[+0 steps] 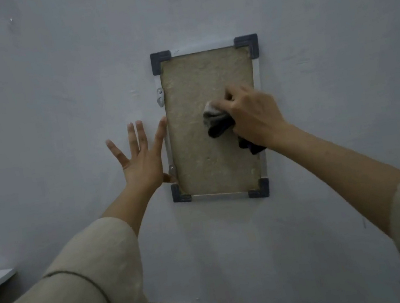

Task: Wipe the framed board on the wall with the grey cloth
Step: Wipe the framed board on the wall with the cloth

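board panel (198, 130): rough, matt, tan fibrous surface, looks like pressed fibre/cork, mottled
frame (256, 75): thin pale metal strips, smooth, slight sheen
corner caps (160, 59): dark plastic, matt
hanger plates (160, 97): small shiny metal, seen on left edge
cloth (216, 122): soft grey/dark fabric, bunched, matt
wall (55, 95): painted, matt, w/ faint unevenness
sleeves (84, 285): beige woven cloth, matt

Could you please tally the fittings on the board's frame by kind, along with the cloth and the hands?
Dark corner caps: 4
Metal hanger brackets: 2
Grey cloth: 1
Hands: 2, left hand and right hand
Total: 9
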Demonstrator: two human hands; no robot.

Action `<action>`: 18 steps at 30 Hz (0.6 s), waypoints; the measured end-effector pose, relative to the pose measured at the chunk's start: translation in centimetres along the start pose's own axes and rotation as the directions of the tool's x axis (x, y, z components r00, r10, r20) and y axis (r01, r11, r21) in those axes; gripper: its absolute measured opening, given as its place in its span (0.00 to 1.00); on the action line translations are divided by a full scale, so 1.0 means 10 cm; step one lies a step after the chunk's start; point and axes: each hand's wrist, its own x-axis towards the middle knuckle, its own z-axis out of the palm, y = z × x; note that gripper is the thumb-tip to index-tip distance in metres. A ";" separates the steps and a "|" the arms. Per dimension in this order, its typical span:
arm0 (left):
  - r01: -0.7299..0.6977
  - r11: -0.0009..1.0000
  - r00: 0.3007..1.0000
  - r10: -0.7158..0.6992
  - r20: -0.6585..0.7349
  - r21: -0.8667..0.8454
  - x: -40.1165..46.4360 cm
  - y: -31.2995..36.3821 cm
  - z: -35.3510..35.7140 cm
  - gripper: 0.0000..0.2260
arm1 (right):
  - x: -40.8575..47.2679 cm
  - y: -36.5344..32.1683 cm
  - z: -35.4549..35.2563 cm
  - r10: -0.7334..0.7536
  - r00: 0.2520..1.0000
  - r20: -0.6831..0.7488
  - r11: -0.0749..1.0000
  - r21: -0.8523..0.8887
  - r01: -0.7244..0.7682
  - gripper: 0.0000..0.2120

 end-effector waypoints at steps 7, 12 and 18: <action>-0.007 1.000 1.000 0.007 -0.012 0.004 -0.01 0.00 0.00 0.61 | -0.45 -0.26 0.19 -0.379 0.885 0.270 0.919 -0.002 0.394 0.14; -0.007 1.000 1.000 0.007 -0.016 0.007 0.01 -0.02 0.02 0.60 | -0.58 0.06 0.05 -0.078 0.992 0.104 0.997 0.001 0.078 0.14; -0.006 1.000 1.000 0.006 -0.026 0.006 0.01 0.00 0.02 0.61 | -1.01 -0.05 0.13 -0.303 0.902 0.308 0.951 0.032 0.309 0.13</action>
